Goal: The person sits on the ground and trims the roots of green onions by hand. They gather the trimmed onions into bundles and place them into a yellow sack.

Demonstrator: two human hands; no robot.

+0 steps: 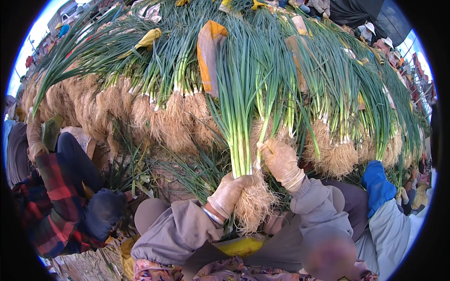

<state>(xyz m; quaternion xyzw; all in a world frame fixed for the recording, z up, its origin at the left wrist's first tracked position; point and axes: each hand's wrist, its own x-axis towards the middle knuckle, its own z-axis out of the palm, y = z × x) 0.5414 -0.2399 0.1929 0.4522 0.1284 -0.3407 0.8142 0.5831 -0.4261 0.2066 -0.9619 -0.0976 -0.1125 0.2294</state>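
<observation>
My gloved left hand [232, 193] is closed around the white lower stems of a bunch of green onions [239, 140], just above its tangled tan roots [255, 207]. The long green leaves point away from me. To its right, my gloved right hand [281, 159] has thumb and fingertips together at the lower stalk of one green onion [264, 133] beside the bunch. Both gloves are pale and stained. Behind the bunch, more green onions [179, 70] lie in rows with their roots towards me.
A co-worker in a plaid sleeve [59, 196] sits at the left; another with a blue sleeve cover [378, 186] is at the right. An orange-edged sack piece [211, 58] lies on the leaves. Loose leaves [168, 175] litter the ground. Several people sit farther back.
</observation>
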